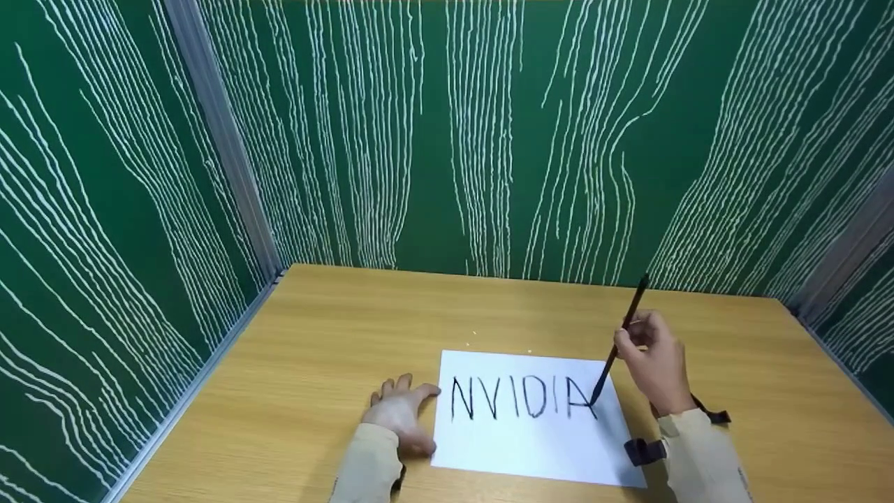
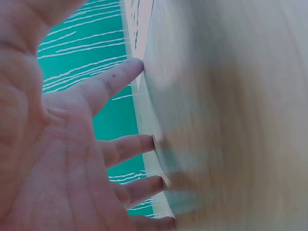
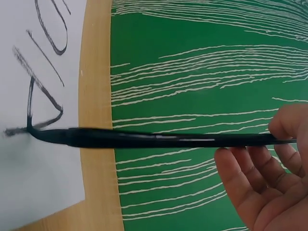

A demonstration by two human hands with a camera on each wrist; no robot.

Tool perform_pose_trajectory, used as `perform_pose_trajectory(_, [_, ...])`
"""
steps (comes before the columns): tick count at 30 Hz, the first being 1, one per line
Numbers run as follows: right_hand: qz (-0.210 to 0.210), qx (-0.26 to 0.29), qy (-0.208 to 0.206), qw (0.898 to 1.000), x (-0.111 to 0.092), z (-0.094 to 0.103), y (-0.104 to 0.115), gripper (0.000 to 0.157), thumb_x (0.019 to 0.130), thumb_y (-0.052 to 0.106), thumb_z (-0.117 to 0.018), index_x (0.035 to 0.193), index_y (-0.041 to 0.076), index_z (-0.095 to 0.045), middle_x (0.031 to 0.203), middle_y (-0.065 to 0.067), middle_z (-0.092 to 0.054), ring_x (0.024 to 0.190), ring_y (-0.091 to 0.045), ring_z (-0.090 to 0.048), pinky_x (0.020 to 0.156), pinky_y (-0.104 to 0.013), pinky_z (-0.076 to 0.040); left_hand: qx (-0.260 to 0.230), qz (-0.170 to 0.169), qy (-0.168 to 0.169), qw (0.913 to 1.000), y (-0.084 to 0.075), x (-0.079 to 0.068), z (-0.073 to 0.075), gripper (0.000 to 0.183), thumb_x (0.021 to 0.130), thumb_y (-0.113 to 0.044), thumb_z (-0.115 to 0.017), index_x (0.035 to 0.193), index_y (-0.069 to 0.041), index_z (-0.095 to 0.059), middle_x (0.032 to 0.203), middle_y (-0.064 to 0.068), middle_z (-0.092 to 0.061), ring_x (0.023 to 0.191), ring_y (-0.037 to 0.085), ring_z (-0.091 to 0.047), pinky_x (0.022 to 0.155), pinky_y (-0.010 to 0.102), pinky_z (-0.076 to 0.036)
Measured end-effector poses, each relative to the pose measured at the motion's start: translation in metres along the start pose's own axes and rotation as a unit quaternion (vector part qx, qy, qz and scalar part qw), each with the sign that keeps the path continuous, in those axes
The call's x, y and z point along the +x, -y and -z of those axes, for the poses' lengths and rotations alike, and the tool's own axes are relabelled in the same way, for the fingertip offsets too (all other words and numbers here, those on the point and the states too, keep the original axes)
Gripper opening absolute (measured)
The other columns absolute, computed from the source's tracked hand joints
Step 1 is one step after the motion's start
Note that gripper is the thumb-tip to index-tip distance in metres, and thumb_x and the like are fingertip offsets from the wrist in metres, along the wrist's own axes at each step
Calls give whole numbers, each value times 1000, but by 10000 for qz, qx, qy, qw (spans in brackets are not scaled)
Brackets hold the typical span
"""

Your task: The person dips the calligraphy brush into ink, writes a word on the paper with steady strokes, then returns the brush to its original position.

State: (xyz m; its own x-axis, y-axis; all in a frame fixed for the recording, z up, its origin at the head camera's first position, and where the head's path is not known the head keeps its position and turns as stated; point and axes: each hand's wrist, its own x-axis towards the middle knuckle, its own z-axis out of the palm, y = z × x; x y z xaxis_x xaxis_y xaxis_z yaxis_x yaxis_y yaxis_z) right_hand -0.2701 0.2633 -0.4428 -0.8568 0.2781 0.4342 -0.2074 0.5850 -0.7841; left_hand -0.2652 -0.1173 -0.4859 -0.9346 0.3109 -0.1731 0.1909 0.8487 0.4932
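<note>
A white sheet of paper (image 1: 517, 450) lies on the table, with NVIDIA written across it in black strokes. My right hand (image 1: 658, 367) pinches a slim black brush (image 1: 610, 360) high on its handle, thumb against fingers. In the right wrist view, the soft dark brush tip (image 3: 45, 135) bends against the paper at the crossbar of the last A. My left hand (image 1: 399, 413) rests at the sheet's left edge, fingers spread, with thumb and index fingertip right at the paper. Its fingertips (image 2: 137, 66) touch the tabletop in the left wrist view.
The wooden table (image 1: 335, 321) reaches back to a green panel (image 1: 433, 175) covered in wavy white lines. Similar panels flank it on both sides, with a grey post (image 1: 223, 133) at the left corner. Small pale specks lie behind the paper. Dark straps circle both wrists.
</note>
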Motion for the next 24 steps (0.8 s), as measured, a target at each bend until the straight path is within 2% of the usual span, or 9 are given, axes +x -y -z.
perform_pose_trajectory(4, [-103,238,-226,9994,1,-3,2,19,102,5,-59,120,-1,-59,100,-11,-69,78,2,-59,67,-10,-56,15,-34,-18,10000,1,0,2,98,59,-24,-93,150,-24,-57,165,25,-36,150,53,-32,122,77,-23])
perform_pose_trajectory(9, [-300,686,-762,9943,5,-3,4,25,103,7,-60,127,0,-60,96,2,-68,78,0,-61,68,-13,-59,-4,58,3,10000,3,0,4,98,60,-21,-92,151,-25,-56,166,24,-35,151,53,-30,124,76,-22])
perform_pose_trajectory(15, [-323,930,-1144,9885,12,10,0,31,102,8,-60,134,6,-58,91,13,-67,73,4,-64,66,-12,-59,22,101,-13,9999,2,2,0,98,60,-21,-92,151,-26,-56,166,24,-35,151,52,-31,124,75,-22])
perform_pose_trajectory(19, [-392,1081,-1266,9853,14,24,-5,27,102,6,-60,127,15,-60,89,12,-68,70,6,-65,64,-12,-58,94,14,25,10000,0,3,-3,100,58,-22,-91,152,-25,-55,166,24,-35,151,52,-31,124,75,-23])
perform_pose_trajectory(24, [-410,982,-1091,9883,21,34,-5,30,102,8,-61,128,23,-59,85,20,-66,68,7,-65,61,-13,-59,155,46,-26,9999,2,3,-1,101,58,-22,-91,152,-25,-55,166,23,-36,150,51,-33,124,75,-24])
